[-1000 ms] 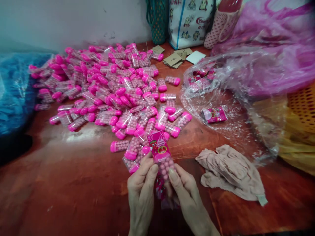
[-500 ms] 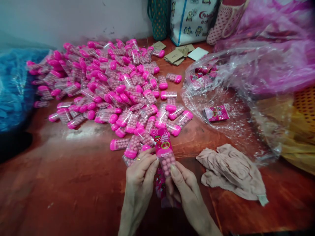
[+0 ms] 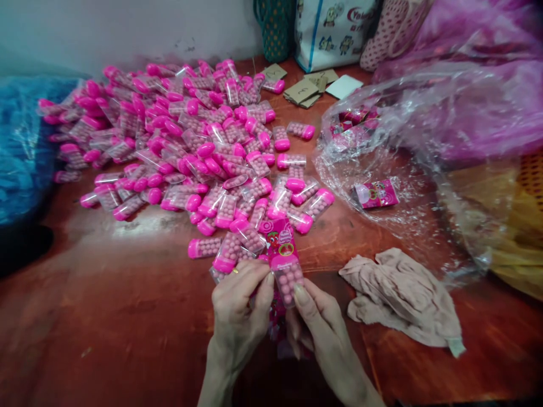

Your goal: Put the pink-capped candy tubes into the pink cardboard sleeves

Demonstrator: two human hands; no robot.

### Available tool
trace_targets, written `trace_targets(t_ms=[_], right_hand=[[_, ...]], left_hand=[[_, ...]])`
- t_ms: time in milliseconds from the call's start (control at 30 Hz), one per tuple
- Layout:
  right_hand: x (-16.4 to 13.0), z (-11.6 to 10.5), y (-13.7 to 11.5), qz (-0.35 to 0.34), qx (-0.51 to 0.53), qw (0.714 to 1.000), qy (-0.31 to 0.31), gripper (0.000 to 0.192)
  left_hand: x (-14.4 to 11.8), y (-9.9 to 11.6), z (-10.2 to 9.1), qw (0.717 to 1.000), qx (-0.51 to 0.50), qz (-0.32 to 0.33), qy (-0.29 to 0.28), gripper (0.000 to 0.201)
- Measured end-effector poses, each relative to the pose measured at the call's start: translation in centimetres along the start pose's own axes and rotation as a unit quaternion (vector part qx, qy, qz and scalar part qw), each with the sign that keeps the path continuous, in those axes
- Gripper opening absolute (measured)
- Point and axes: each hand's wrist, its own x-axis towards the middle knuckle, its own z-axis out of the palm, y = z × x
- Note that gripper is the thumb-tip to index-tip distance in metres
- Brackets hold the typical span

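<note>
Head view, looking down: a candy tube [image 3: 285, 265] stands nearly upright between both hands, just above the near middle of the red-brown table [image 3: 127, 316]. It is a clear tube of pink balls with a pink printed label wrapped round its upper half, tilted slightly to the left at the top. The left hand [image 3: 240, 308] pinches the tube's left side with thumb and forefinger closed on it; the right hand [image 3: 316, 325] grips the lower right side, thumb pressed against the clear part. Below the tube, between the two palms, more pink printed labels [image 3: 275, 322] show, though which hand holds them cannot be told.

Just beyond the tube, touching its far end in the picture, begins a big heap of unlabelled tubes [image 3: 190, 141] with bright pink caps, spreading to the far left across the table. To the right of the hands, near but apart, lies a crumpled beige cloth [image 3: 403, 299]. Farther right a clear plastic bag [image 3: 403, 169] lies open on the table, with one labelled tube [image 3: 376, 194] inside it and more labelled ones deeper in toward the far side. A pink plastic bag [image 3: 466, 85] rises behind it. At the far edge lie brown cardboard pieces [image 3: 303, 90] and a white card [image 3: 344, 86], in front of a printed tote bag [image 3: 331, 34]. A blue bag [image 3: 21, 152] fills the left edge.
</note>
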Motion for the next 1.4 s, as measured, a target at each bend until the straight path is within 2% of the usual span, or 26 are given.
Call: trace_targets(t_ms=[167,267,467,567,733,900,1000,1133,1233,1300,1333,1400], right_hand=[[0.0,-0.1,0.1,0.012,0.009,1.000,0.000,0.034],[-0.1,-0.1,0.1,0.018,0.003,1.000,-0.004,0.034],[-0.2,0.2,0.4,0.017,0.008,1.000,0.003,0.035],[-0.2,0.5,0.5,0.005,-0.004,1.000,0.025,0.037],[-0.6,1.0,0.7,-0.017,-0.037,0.996,0.081,0.039],[-0.7,1.2,1.1,0.010,0.008,0.997,0.070,0.038],[-0.5,1.3,1.3,0.006,0.021,0.997,0.076,0.039],[-0.4,1.4,1.4,-0.013,-0.015,0.997,0.076,0.038],[-0.2,1.2,1.3,-0.013,-0.019,0.997,0.067,0.037],[-0.1,0.9,1.2,-0.008,-0.015,0.997,0.069,0.036],[-0.1,0.9,1.1,-0.006,-0.016,0.997,0.069,0.035],[-0.1,0.8,1.0,-0.001,-0.024,0.998,0.058,0.035]], left_hand=[[0.2,0.0,0.1,0.999,-0.031,0.008,0.011,0.014],[0.2,0.2,0.1,0.999,-0.047,-0.013,0.011,0.013],[-0.5,0.3,0.2,0.999,-0.023,-0.033,0.017,0.015],[-1.0,0.2,0.5,0.999,-0.001,-0.031,0.020,0.015],[-1.5,0.0,0.8,0.998,0.001,-0.001,0.062,0.019],[-1.8,0.0,0.8,0.999,-0.009,-0.028,0.043,0.018],[-2.0,0.2,0.7,0.998,-0.003,-0.031,0.057,0.017],[-2.2,0.3,0.7,0.996,-0.017,-0.039,0.077,0.018],[-2.2,0.3,0.8,0.993,-0.051,-0.080,0.069,0.017],[-2.2,0.1,0.9,0.980,-0.102,-0.160,0.055,0.015],[-2.2,0.0,0.9,0.964,-0.143,-0.219,0.056,0.013],[-2.1,-0.3,1.0,0.903,-0.265,-0.329,0.079,0.016]])
